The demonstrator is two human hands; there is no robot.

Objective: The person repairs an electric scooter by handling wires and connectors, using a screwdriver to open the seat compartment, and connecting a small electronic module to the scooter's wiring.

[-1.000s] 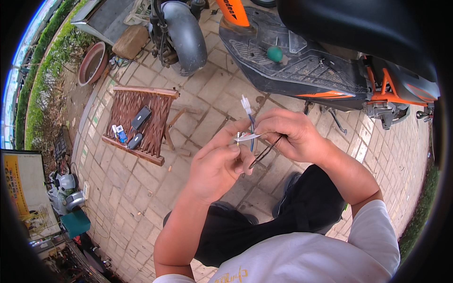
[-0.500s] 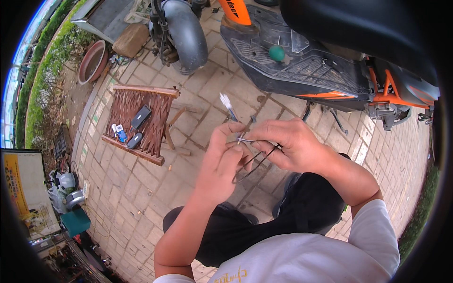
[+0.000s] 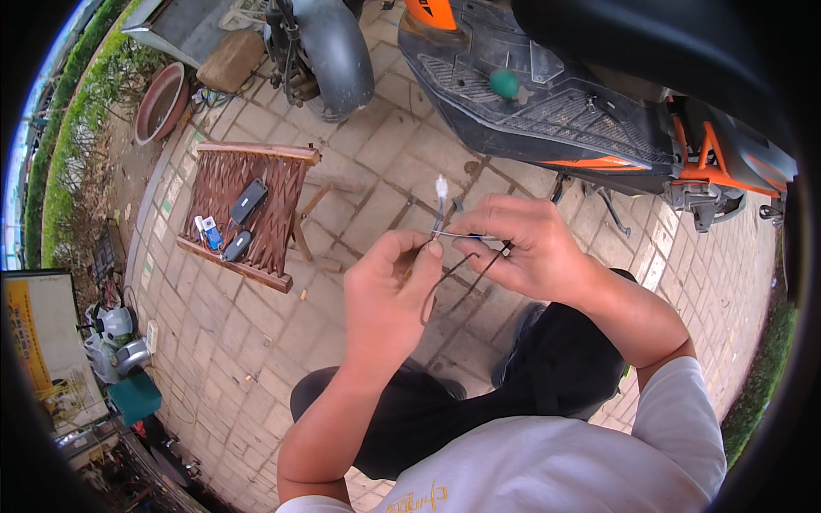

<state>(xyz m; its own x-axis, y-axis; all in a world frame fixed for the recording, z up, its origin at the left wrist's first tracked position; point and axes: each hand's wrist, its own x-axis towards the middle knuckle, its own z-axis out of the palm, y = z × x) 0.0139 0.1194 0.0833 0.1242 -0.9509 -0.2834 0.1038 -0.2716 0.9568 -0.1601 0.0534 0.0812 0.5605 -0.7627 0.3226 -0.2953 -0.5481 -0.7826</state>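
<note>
My left hand (image 3: 389,299) pinches thin wires where they meet between thumb and forefinger. My right hand (image 3: 526,252) grips the wires (image 3: 453,234) a little to the right, its fingertips closed on them. A white plastic connector (image 3: 441,187) stands up above my fingers on a short wire bundle. Dark cable loops (image 3: 464,291) hang below and between both hands. The exact ends held in my fingertips are too small to make out.
A wooden folding stool (image 3: 243,150) at left holds black and blue devices. An orange-black scooter (image 3: 547,128) with a green ball (image 3: 504,84) stands ahead, beside a wheel (image 3: 342,60). A clay basin (image 3: 161,103), brick (image 3: 231,60) and clutter (image 3: 120,359) line the left.
My fingers have shifted on the wires, and the connector swung left, then back toward upright. The dark loop hangs differently. The surroundings sit slightly higher in the view.
</note>
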